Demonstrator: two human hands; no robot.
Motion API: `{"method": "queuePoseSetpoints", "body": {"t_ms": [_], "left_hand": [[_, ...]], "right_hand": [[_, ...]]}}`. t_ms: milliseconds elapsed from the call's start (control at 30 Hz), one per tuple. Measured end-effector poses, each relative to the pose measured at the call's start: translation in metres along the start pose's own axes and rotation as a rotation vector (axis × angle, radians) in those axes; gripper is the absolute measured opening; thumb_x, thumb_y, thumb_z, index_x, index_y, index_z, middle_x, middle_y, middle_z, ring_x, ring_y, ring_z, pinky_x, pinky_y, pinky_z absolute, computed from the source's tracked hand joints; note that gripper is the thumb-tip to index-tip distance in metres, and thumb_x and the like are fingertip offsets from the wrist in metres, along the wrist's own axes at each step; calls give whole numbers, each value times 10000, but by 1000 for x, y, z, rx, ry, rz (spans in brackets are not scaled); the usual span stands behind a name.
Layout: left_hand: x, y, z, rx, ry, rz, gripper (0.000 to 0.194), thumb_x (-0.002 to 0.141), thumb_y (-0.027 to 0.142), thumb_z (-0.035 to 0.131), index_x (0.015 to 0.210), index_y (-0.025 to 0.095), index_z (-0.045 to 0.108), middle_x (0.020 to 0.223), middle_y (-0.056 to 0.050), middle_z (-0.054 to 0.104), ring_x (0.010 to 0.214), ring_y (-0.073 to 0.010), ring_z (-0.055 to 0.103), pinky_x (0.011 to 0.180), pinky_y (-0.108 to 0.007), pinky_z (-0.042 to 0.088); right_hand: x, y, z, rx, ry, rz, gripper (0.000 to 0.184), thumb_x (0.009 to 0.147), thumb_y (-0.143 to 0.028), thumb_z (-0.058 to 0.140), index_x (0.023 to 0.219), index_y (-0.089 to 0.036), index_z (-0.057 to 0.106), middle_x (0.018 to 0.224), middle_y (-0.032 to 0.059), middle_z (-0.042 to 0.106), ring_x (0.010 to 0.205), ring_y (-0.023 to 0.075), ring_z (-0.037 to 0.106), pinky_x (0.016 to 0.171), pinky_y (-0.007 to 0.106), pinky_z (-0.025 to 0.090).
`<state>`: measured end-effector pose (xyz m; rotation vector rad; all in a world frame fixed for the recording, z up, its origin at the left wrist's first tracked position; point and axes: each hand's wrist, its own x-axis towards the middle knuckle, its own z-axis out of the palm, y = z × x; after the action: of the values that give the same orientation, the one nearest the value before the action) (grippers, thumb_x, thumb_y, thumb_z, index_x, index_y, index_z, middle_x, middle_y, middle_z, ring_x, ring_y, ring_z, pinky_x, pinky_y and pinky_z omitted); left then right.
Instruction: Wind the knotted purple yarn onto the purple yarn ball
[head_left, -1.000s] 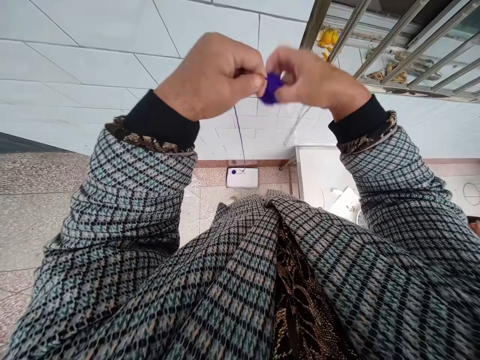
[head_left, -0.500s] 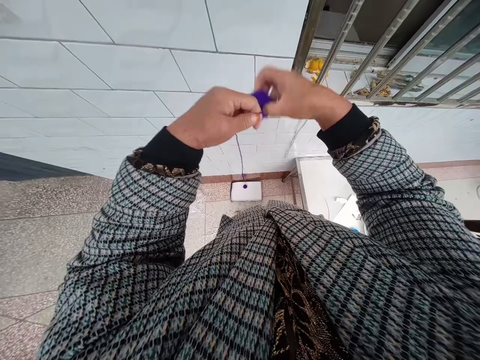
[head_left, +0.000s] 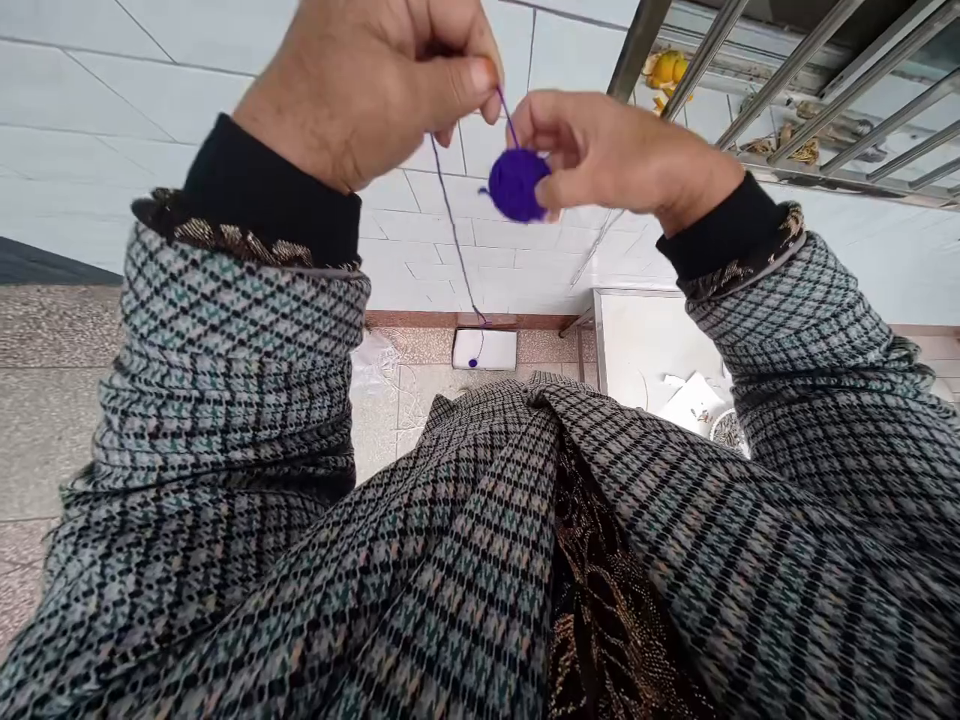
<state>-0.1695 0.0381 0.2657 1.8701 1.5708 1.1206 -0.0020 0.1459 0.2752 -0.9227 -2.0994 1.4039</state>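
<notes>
A round purple piece of yarn work [head_left: 517,186], likely crocheted, hangs between the thumb and fingers of my right hand [head_left: 607,150]. A short tail sticks out at its left edge. My left hand [head_left: 397,85], higher and to the left, pinches purple yarn [head_left: 454,228] between thumb and forefinger. One taut length runs from that pinch down to the round piece. From under my left hand the strand drops to a white box [head_left: 499,348] on the floor, where a small purple ball [head_left: 472,363] lies. No hook is visible now.
A white tiled wall [head_left: 300,70] stands before me. Metal window bars [head_left: 697,60] are at upper right, with orange peel [head_left: 666,70] on the ledge behind them. A white table [head_left: 637,340] at right holds papers and a container [head_left: 727,430]. Clear plastic [head_left: 373,362] lies on the floor.
My hands have moved apart, the left one up and leftward. The purple piece, mostly covered before, now shows its round face, with yarn stretched between it and my left hand.
</notes>
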Motion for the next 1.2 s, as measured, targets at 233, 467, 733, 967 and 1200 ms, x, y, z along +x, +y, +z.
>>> {"method": "queuePoseSetpoints", "body": {"t_ms": [233,467,733,967,1200], "left_hand": [[5,-25,24,-332,-118,-72,316,974,-96,530,751,111,617,604,39,513,516,-57,445,555,-227,375],[11,-4,8,-396,-260,145,238,1030,154,665,803,85,660,679,-8,602,574,-57,499,605,-245,428],[22,-41,11,-631,-152,64,314,961,293,777,735,122,641,607,13,524,505,-67,464,556,-279,422],[11,-23,37,-515,-266,35,228,900,101,730,681,115,666,632,5,583,507,-62,537,535,-217,455],[15,-43,20,-620,-246,46,257,877,191,770,652,122,668,587,-20,585,495,-84,529,545,-248,508]], "right_hand": [[-15,-21,-5,85,-177,53,283,952,-296,754,1071,-178,526,853,-4,588,825,133,699,665,178,617],[-22,-40,-20,174,-195,35,395,918,-431,796,1113,-204,539,857,-5,586,837,148,704,630,176,608],[-25,-40,-25,379,-151,-170,368,905,-370,784,1068,-229,484,907,-22,582,806,114,664,667,166,590],[15,-19,-25,-64,208,-345,273,819,-7,640,905,-194,462,847,-32,512,681,73,444,541,157,405],[-14,-1,-51,24,-678,-276,352,747,-231,845,1007,-172,614,978,6,704,801,111,647,668,197,525]]}}
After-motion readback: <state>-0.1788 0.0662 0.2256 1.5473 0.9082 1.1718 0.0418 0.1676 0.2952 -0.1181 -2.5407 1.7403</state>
